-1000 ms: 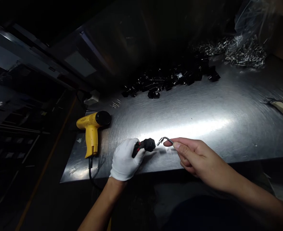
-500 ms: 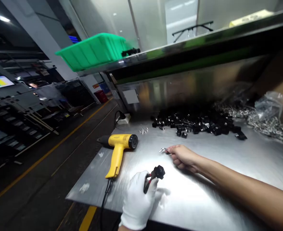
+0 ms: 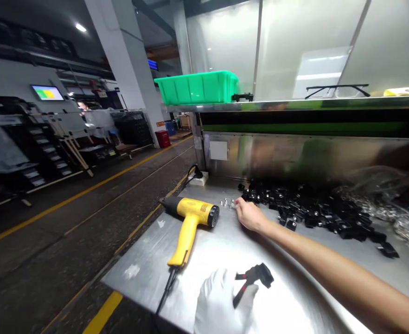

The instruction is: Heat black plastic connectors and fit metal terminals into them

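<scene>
Dark factory floor [image 3: 86, 241] with yellow markings [image 3: 103, 313] runs along the left, past a lit screen [image 3: 47, 93] and a red bin [image 3: 162, 139], up to the near-left corner of a metal bench [image 3: 149, 266]. On that side of the bench lies a yellow heat gun [image 3: 189, 225], its black nozzle pointing left and its cord trailing over the front edge. Behind it sits a white socket block [image 3: 199, 179], and a green tub [image 3: 199, 88] stands on the shelf [image 3: 277, 106] above.

Next comes the white-gloved left hand [image 3: 221, 301], rising from the bottom edge with its wrist out of view, fingers curled and thumb to the right. It grasps a black-and-red tool [image 3: 239, 297], slanted up to the right, with a black block [image 3: 263, 274] at its far end, raised over the bench.

Farther back lie small metal pieces [image 3: 226, 202], right at the fingertips of the bare right hand [image 3: 251, 217]. Its forearm stretches diagonally in from the lower right, thumb and forefinger reaching forward close together; whether they pinch a piece I cannot tell. Black parts [image 3: 305, 206] spread out to the right, then a heap of shiny metal fittings [image 3: 408, 232] beside clear plastic [image 3: 381, 178]
</scene>
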A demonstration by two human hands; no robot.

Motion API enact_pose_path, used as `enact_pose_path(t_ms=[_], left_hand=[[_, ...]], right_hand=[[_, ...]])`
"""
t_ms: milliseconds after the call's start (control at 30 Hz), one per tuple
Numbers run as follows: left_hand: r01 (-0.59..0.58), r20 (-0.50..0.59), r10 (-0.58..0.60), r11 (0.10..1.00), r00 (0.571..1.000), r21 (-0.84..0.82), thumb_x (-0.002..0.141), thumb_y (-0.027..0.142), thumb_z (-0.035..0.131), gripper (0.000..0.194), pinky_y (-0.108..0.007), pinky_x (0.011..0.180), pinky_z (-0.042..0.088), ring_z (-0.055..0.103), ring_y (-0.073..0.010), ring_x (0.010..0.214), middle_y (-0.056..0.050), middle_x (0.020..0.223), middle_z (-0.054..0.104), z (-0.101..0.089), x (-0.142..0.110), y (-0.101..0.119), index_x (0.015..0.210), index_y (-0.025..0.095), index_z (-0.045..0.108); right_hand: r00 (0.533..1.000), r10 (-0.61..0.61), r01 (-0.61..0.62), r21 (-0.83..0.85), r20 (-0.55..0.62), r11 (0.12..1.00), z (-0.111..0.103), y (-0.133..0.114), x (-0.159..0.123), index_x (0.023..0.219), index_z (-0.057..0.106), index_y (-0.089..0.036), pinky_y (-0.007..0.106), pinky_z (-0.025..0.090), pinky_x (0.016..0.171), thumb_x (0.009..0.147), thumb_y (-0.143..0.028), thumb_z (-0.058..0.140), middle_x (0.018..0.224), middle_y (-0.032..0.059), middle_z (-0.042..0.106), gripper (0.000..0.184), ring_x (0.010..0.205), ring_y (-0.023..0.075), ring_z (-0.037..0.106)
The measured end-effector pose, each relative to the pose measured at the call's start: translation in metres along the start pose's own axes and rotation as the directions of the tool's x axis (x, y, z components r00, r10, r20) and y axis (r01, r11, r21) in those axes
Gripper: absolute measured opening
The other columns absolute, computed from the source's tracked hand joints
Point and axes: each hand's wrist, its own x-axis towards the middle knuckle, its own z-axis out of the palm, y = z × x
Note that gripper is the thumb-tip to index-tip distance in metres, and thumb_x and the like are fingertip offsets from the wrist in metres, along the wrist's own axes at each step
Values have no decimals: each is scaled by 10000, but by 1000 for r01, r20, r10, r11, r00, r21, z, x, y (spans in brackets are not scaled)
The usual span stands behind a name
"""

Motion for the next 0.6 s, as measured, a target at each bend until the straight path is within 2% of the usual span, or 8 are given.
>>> enact_pose_path(t_ms=[167,333,400,500,600], left_hand=[[74,-12,-75,997,997,-35,953,568,492,416,-387,659,575,699,-258,743,-89,800,690,1,-2,6,894,199,674],[66,50,-65,998,997,-19,944,531,547,342,-366,688,565,702,-249,774,-79,839,712,-4,4,6,955,213,672],[53,76,-51,998,996,-20,944,524,549,332,-357,690,555,695,-240,762,-70,826,712,-5,8,2,945,215,670],[24,130,-18,999,991,-42,953,526,514,346,-358,701,536,684,-238,750,-59,800,712,-9,12,1,918,219,671],[56,230,-37,996,973,-75,964,498,475,343,-339,677,519,685,-235,729,-42,759,718,-11,18,20,853,236,666]], right_hand=[[991,-92,82,-107,-95,991,-4,-1,-9,1271,598,-185,452,574,868,984,-374,618,1227,93,637,345,1017,237,655],[978,-130,109,-134,-161,985,-36,5,-42,1288,587,-191,431,581,840,995,-385,599,1186,85,651,352,966,222,666],[982,-122,100,-147,-147,984,-55,17,-70,1265,600,-186,421,584,824,999,-388,591,1150,78,662,334,931,211,670],[988,-59,34,-172,-140,984,-79,41,-136,1223,620,-178,403,589,795,1004,-385,584,1088,67,678,303,879,195,674],[985,17,-52,-203,-174,978,-87,59,-213,1217,630,-179,414,588,819,1011,-357,577,1057,59,690,277,880,194,681]])
